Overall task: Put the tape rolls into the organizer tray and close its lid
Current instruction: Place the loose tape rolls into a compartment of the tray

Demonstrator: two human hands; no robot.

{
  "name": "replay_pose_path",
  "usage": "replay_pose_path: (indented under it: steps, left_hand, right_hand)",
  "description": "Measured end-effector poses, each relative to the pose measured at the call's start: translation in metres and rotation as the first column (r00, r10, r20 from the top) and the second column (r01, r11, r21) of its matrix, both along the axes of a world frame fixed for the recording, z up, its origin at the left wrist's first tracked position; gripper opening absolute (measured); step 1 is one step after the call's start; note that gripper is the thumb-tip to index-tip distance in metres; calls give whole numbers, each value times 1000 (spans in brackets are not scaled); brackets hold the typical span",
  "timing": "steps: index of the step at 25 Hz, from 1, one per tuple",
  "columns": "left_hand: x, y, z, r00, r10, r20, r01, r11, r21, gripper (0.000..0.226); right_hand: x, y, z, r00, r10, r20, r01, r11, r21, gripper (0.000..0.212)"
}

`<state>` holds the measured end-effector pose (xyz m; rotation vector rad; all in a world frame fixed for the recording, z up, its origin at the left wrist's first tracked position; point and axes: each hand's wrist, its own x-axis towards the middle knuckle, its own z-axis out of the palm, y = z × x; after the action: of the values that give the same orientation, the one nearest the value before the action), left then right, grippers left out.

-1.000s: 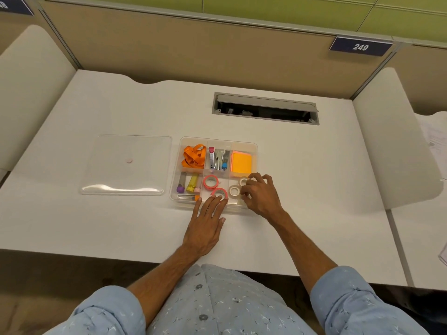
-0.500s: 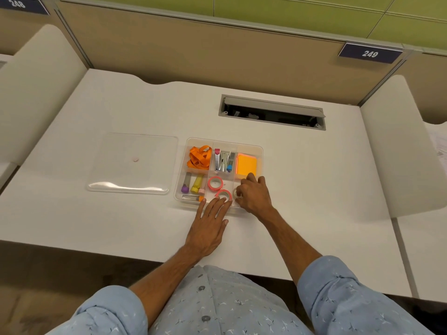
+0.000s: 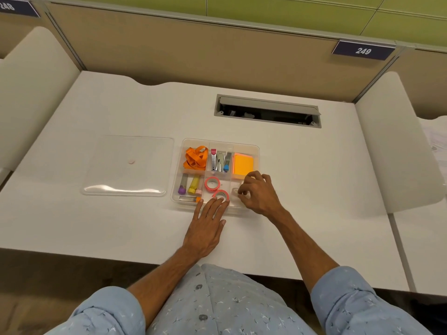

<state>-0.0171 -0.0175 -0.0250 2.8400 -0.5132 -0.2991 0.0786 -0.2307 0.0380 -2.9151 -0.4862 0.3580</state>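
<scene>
The right hand (image 3: pixel 257 193) has slid back off the white tape rolls (image 3: pixel 235 190), fingers curled but gripping nothing now, left hand (image 3: pixel 209 220) lies flat and empty at the tray (image 3: pixel 257 151) edge, so with pink rolls (image 3: pixel 212 184) inside too, only the lid (image 3: pixel 128 165) looks left.

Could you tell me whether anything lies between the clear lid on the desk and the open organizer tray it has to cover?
The strip of white desk between the clear flat plastic lid and the clear compartmented organizer tray is bare. However, the left hand rests on the tray's near edge and the right hand reaches inside it, so both would block closing.
</scene>
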Motion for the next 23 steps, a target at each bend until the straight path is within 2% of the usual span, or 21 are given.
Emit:
replay_pose_path:
  steps: [7, 11, 14, 18, 23]
  left_hand:
    - [-1, -2, -2, 1000, 24, -4, -24, 999, -26, 60]
    - [-1, -2, -2, 1000, 23, -6, -23, 1000, -16, 60]
    - [-1, -2, -1, 1000, 23, -18, -23, 1000, -10, 61]
    - [0, -2, -1, 999, 13, -35, -12, 1000, 28, 61]
    - [2, 0, 1, 999, 0, -32, 0, 1000, 17, 61]
  right_hand:
    - [-8, -24, 1, 994, 105, -39, -108, 991, -77, 25]
    - [-9, -25, 1, 994, 92, -57, -96, 993, -65, 27]
    - [-3, -19, 3, 992, 121, -38, -124, 988, -94, 34]
    - [7, -5, 6, 966, 255, -41, -258, 945, -200, 45]
    - [11, 7, 3, 951, 301, -68, -308, 913, -266, 34]
